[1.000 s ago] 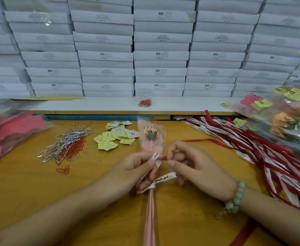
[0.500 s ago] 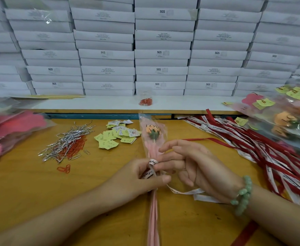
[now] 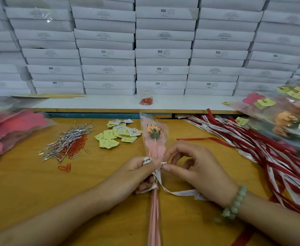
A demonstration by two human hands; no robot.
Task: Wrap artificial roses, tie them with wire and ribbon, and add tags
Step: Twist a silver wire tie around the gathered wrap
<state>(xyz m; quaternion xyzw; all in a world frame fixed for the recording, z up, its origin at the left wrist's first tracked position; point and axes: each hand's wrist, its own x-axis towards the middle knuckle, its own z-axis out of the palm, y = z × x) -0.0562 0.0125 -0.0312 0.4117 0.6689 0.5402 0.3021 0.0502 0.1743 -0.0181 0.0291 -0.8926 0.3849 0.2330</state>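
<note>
So the left hand is clamped round the neck of the wrapped rose, right where the sleeve narrows. A loop of the white printed ribbon sits over the thumb, which looks like it's there to pin the wrap closed and stop the first half of the bow slipping. The right hand pinches another bit of ribbon between thumb and forefinger just beside that, with the other fingers loosely curled and holding nothing, so my guess is it's mid-bow and about to pull tight. The rose lies flat on the desk, flower pointing away and pink stem running back between the forearms, which probably keeps it steady for tying. One ribbon tail trails off under the right wrist. Supplies sit close by: silver wire ties mixed with red paper clips to the left, yellow tags just beside them, and a big heap of red and white ribbons on the right. Finished roses are stacked far right. I can't see a tag on this one, so that's probably next.
</note>
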